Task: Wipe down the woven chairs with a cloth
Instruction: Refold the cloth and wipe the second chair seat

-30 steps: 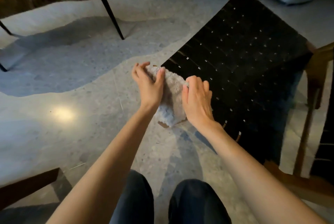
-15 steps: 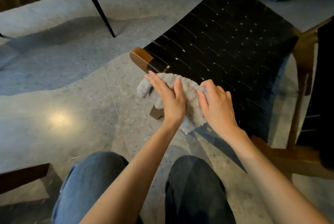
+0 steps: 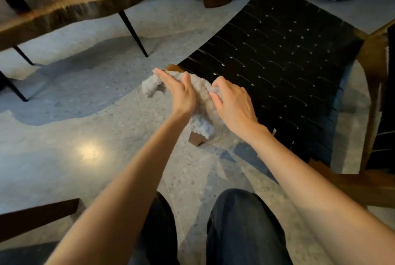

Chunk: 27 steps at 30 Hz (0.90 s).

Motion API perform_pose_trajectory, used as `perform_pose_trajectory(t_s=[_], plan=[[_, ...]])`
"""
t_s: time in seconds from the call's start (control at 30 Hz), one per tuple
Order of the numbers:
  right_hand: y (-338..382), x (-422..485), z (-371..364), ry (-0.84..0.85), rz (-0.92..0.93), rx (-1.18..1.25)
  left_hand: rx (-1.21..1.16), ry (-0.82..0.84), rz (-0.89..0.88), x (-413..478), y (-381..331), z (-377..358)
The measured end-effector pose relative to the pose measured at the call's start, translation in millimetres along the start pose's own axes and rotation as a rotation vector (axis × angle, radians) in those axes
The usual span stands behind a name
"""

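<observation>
Wiping is the step in hand, as we judge it. The 2 hands, left hand (image 3: 181, 95) and right hand (image 3: 234, 105), both bear on the cloth (image 3: 202, 93). It is draped over the front corner of the woven chair (image 3: 277, 57), just left of centre frame. 1 tuft hangs off the corner to the left, and another droops toward the chair leg (image 3: 195, 139) below. The black webbing (image 3: 310, 93), running to the upper right of the frame, is not under the cloth, so we put this seat at an early stage.

The next move, we think, calls for sliding the cloth rightward across the straps. It will need enough downward pressure to reach the gaps in the weave, and care that the loose tufts do not snag.

The left arm reaches forward from the lower left with a straight wrist. Its fingers (image 3: 165, 77) lie straight and close together, pressing flat on the cloth and gripping nothing. The right arm comes in from the lower right. Its fingers (image 3: 221, 86) are curled into the pile, bunching up a fold of the cloth.
</observation>
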State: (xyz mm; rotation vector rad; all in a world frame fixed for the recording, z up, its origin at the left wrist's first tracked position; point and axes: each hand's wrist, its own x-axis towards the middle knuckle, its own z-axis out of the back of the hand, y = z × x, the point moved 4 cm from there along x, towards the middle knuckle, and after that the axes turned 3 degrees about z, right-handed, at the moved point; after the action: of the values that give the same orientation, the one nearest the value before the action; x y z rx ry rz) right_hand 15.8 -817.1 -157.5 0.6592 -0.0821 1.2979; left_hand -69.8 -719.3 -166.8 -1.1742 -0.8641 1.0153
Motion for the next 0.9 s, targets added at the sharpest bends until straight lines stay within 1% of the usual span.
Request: perform_pose_trajectory(t_s=[0.1,0.17,0.23,0.33,0.4,0.5,0.63,0.73,0.9], plan=[[5.3,4.8,-1.0,-0.037,0.043,0.026,0.086,0.023,-0.049,16.3,0.5,13.3],[0.9,-2.1,-1.0,-0.08,0.066,0.004,0.101,0.054,-0.092,16.5,6.4,14.0],[-4.7,-13.7,-0.8,-0.152,0.099,-0.088,0.102,0.053,-0.144,9.1,14.9,6.7],[-9.2,-33.0,-0.3,-0.243,0.135,-0.297,0.066,0.022,-0.188,-10.1,28.9,-13.2],[-15.3,-47.4,0.7,-0.25,0.12,-0.347,0.017,0.01,-0.213,-23.7,35.7,-27.9],[-26.8,-73.3,6.3,-0.261,0.095,-0.362,-0.032,-0.011,-0.247,-43.9,46.9,-48.3],[-38.2,-106.7,16.7,-0.271,0.047,-0.411,-0.046,-0.045,-0.334,-73.1,55.2,-75.2],[-48.8,-133.8,23.7,-0.257,-0.036,-0.436,-0.058,-0.024,-0.34,-97.9,61.0,-95.1],[-64.1,-180.7,36.4,-0.312,-0.109,-0.49,-0.091,0.024,-0.375,-141.8,67.5,-126.3]])
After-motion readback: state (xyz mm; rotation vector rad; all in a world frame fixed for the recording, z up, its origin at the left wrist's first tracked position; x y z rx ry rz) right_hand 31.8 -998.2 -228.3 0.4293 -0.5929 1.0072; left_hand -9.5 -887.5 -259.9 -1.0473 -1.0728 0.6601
